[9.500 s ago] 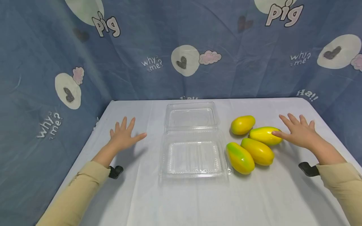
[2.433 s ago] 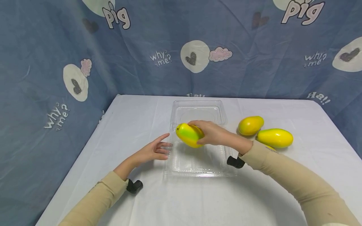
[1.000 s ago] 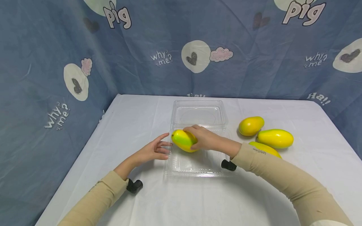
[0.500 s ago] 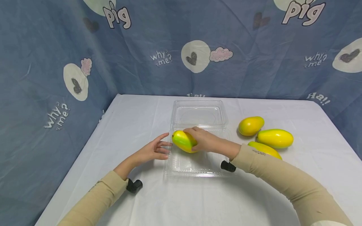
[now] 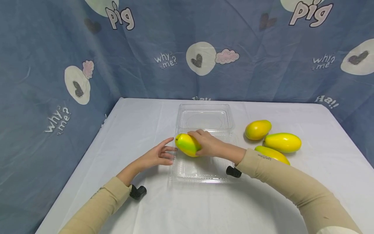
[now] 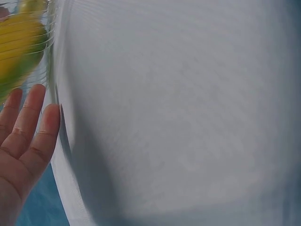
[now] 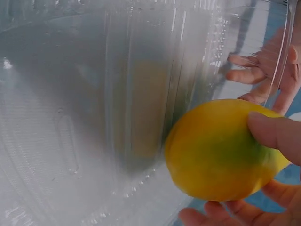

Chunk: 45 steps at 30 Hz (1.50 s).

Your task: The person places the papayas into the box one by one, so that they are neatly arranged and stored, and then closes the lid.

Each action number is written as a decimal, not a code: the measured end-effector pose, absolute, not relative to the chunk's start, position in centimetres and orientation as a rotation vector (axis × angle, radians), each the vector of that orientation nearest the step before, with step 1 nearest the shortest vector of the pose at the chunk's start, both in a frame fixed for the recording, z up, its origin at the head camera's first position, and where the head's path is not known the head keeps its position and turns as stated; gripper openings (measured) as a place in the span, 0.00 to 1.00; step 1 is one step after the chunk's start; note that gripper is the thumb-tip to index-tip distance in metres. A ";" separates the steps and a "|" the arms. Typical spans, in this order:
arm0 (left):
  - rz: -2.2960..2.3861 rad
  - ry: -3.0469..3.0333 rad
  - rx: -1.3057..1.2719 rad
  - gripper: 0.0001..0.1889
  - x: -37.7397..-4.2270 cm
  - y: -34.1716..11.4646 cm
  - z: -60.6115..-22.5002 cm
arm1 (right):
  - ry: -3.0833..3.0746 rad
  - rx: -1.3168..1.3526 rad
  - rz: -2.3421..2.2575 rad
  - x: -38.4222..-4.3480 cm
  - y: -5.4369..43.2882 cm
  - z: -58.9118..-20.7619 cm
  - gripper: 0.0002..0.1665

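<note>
My right hand (image 5: 208, 144) grips a yellow mango with a green patch (image 5: 187, 145), over the left part of a clear plastic clamshell box (image 5: 201, 174). In the right wrist view the thumb lies on one side of the mango (image 7: 221, 150) and the fingers on the other. The box lies unfolded, its lid (image 5: 204, 117) flat toward the back. At the box's left wall is my left hand (image 5: 155, 156), its fingers spread and holding nothing. The left wrist view shows those fingertips by the clear wall; whether they touch it I cannot tell.
To the right of the box lie three more yellow mangoes: one at the back (image 5: 258, 129), one farther right (image 5: 282, 142), and one (image 5: 272, 154) partly hidden by the right sleeve. A white cloth (image 5: 163, 208) covers the table. Blue patterned fabric (image 5: 140, 78) hangs behind and left.
Earlier, both hands were spread apart and several mangoes lay right of the box. The right hand has since carried one leftward and lowered it into the box area. In the last second little has moved.
</note>
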<state>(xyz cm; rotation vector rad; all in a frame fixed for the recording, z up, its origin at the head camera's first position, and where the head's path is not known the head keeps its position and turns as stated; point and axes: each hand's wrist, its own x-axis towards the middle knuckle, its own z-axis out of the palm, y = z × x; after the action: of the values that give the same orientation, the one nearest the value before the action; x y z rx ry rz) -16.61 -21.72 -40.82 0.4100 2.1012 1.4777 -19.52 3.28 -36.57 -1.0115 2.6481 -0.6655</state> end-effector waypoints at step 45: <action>1.457 2.119 0.401 0.46 -16.7 -21.8 -40.9 | 2.676 -0.915 -0.700 -20.1 6.6 -33.6 0.44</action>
<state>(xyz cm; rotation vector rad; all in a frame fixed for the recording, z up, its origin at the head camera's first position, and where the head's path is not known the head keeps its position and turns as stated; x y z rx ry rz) -16.71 -21.77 -40.86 0.4012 2.1191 1.4575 -20.12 6.58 -33.56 -0.9155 2.6759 -0.7000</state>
